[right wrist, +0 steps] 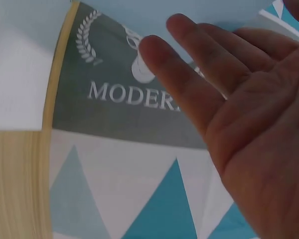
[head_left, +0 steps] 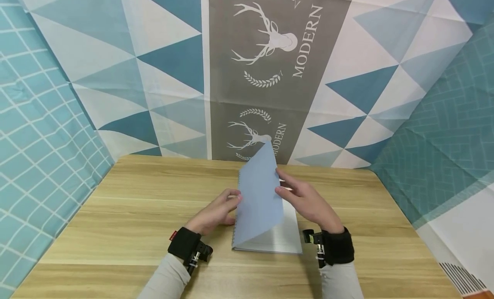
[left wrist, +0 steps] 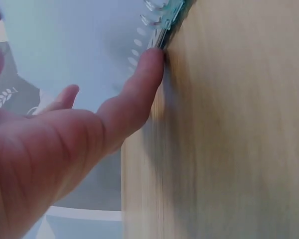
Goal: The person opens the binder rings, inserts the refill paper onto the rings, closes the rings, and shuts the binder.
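Note:
A spiral notebook with a pale blue cover (head_left: 257, 196) lies on the wooden table, its cover lifted partway and standing at a slant. Beneath it, a white lined page (head_left: 281, 234) shows on the right. My left hand (head_left: 216, 211) is at the spine side. In the left wrist view, one of its digits touches the spine edge beside the clear greenish rings (left wrist: 164, 15). Fairly straight fingers of my right hand (head_left: 311, 201) touch the cover's raised free edge. The right wrist view shows those fingers (right wrist: 182, 82) spread, with the palm toward the camera.
The wooden table (head_left: 154, 221) extends around the notebook on both sides. Behind it hangs a patterned cloth (head_left: 254, 89) with deer heads and triangles. A teal tiled cloth (head_left: 34, 119) hangs along the left. Each wrist wears a black band with a small camera.

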`<act>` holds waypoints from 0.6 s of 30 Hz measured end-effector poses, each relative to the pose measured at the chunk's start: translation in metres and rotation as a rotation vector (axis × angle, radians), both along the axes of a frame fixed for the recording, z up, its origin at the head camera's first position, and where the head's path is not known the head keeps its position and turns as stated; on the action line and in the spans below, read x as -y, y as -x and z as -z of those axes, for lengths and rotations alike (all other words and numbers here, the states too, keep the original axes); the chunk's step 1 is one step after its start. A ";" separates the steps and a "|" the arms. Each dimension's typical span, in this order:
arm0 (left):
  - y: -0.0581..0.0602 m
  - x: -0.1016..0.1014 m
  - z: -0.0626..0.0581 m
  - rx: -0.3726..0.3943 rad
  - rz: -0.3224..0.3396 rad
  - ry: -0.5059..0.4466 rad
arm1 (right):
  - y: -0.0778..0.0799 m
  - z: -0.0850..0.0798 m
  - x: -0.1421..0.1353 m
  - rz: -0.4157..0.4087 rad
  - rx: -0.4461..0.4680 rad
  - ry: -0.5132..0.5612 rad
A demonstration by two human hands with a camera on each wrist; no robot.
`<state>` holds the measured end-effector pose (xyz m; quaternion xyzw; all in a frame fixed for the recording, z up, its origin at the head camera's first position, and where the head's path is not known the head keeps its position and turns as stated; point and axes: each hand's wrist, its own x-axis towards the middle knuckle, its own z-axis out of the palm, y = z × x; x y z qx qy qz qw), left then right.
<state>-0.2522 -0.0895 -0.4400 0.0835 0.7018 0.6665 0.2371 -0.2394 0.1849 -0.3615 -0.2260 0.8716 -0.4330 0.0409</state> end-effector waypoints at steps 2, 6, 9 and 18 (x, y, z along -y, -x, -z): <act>0.000 0.000 0.000 0.006 -0.009 -0.012 | -0.001 -0.001 -0.006 0.013 0.016 -0.043; -0.001 -0.001 0.000 0.020 -0.027 -0.016 | -0.002 0.000 -0.018 0.035 0.044 -0.155; -0.001 -0.002 -0.001 0.019 -0.020 -0.012 | -0.001 0.003 -0.024 0.050 0.077 -0.224; 0.000 -0.004 -0.001 0.002 -0.006 0.001 | 0.006 0.021 -0.023 0.105 0.222 -0.470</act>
